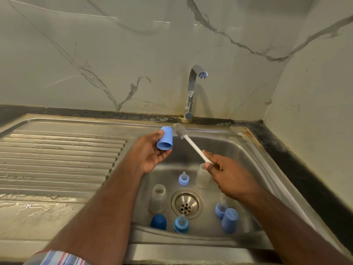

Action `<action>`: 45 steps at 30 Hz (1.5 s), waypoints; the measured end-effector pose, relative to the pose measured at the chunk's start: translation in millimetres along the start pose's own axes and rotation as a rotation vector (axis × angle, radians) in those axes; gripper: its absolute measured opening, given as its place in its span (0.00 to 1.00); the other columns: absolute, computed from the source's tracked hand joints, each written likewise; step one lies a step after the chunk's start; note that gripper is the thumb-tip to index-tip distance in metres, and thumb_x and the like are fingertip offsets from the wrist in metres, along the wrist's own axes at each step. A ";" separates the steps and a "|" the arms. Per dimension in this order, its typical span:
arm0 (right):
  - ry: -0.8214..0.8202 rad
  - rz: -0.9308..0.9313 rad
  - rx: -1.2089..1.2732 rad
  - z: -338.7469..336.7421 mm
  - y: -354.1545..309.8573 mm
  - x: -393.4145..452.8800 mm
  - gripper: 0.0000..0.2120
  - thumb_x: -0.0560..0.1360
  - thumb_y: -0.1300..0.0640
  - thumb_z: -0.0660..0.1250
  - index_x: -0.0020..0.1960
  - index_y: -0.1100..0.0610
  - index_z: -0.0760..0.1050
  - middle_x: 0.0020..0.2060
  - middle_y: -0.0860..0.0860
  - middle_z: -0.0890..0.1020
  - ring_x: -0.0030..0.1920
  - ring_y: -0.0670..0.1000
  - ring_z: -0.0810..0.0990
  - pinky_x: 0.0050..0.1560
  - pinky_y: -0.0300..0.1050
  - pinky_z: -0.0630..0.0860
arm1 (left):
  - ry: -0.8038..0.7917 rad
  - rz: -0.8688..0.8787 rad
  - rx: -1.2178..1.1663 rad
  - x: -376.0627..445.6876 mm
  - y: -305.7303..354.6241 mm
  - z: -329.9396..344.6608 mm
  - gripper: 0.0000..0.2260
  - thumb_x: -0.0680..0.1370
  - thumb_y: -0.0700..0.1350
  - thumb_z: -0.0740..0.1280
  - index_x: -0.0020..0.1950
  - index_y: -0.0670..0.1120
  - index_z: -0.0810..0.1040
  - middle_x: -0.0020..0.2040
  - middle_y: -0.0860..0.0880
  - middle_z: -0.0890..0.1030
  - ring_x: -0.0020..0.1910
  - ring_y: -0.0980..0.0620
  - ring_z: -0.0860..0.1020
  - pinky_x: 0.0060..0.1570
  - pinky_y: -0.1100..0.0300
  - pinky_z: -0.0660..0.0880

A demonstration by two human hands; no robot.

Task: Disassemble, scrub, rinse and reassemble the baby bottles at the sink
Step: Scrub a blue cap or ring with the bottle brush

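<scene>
You are holding the light blue cap up over the sink with your left hand curled around it, while your right hand is pinching the white brush beside it.

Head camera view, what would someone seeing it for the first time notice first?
Two hands raised over the steel sink: the left hand holds a light blue bottle cap, the right hand pinches a white-handled bottle brush, its bristle head beside the cap. Below, bottle parts ring the drain, and the faucet runs no water.
</scene>
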State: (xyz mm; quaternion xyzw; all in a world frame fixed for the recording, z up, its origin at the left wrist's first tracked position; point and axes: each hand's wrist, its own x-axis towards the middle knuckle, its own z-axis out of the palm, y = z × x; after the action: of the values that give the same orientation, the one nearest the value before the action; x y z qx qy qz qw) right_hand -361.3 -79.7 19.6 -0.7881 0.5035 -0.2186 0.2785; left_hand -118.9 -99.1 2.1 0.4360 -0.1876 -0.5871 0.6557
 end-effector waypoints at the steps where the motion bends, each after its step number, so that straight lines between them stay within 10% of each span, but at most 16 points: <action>1: 0.015 -0.006 0.002 -0.4 0.1 0.8 0.21 0.83 0.49 0.60 0.75 0.41 0.67 0.36 0.39 0.75 0.33 0.40 0.74 0.36 0.33 0.69 | -0.004 0.001 0.003 -0.9 0.0 0.6 0.11 0.80 0.43 0.69 0.60 0.40 0.76 0.52 0.40 0.82 0.49 0.44 0.82 0.47 0.51 0.80; 11: -0.008 -0.027 0.023 8.4 -0.3 2.9 0.20 0.83 0.47 0.60 0.75 0.37 0.66 0.30 0.42 0.76 0.28 0.41 0.72 0.30 0.33 0.70 | -0.011 -0.028 -0.032 -2.9 -0.2 1.5 0.12 0.80 0.44 0.70 0.61 0.41 0.77 0.53 0.41 0.80 0.49 0.46 0.81 0.42 0.53 0.81; 17: 0.019 -0.030 -0.034 10.8 -0.2 4.0 0.21 0.84 0.46 0.58 0.76 0.38 0.63 0.51 0.40 0.81 0.40 0.42 0.80 0.33 0.28 0.72 | -0.007 -0.015 -0.048 -3.0 -2.2 3.9 0.12 0.80 0.45 0.71 0.61 0.42 0.78 0.54 0.42 0.80 0.47 0.48 0.80 0.41 0.57 0.81; 26: 0.009 -0.024 0.045 14.7 4.4 3.2 0.21 0.83 0.47 0.59 0.76 0.40 0.66 0.35 0.36 0.71 0.31 0.37 0.75 0.34 0.29 0.67 | -0.081 0.088 0.071 -3.2 -2.3 5.1 0.09 0.78 0.32 0.67 0.55 0.43 0.80 0.51 0.42 0.81 0.47 0.49 0.79 0.46 0.59 0.74; 31: 0.040 -0.026 -0.050 8.5 1.4 2.5 0.21 0.84 0.46 0.58 0.76 0.39 0.64 0.55 0.39 0.80 0.41 0.39 0.78 0.36 0.27 0.68 | -0.041 0.137 0.072 -1.7 -3.1 6.4 0.16 0.75 0.28 0.69 0.57 0.45 0.81 0.55 0.43 0.81 0.48 0.49 0.78 0.42 0.61 0.75; 45: 0.003 -0.074 -0.015 13.6 -5.1 -3.3 0.21 0.83 0.45 0.59 0.75 0.37 0.65 0.55 0.40 0.81 0.44 0.41 0.79 0.40 0.27 0.72 | -0.047 0.202 0.049 5.2 -5.4 3.2 0.18 0.73 0.27 0.70 0.60 0.41 0.79 0.48 0.44 0.83 0.40 0.54 0.80 0.39 0.66 0.78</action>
State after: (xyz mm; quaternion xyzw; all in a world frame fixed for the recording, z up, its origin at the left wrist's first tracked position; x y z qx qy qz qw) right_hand -350.7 -71.9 12.6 -0.8080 0.4760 -0.2261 0.2635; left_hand -123.4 -104.7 -1.8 0.4167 -0.2602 -0.5233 0.6963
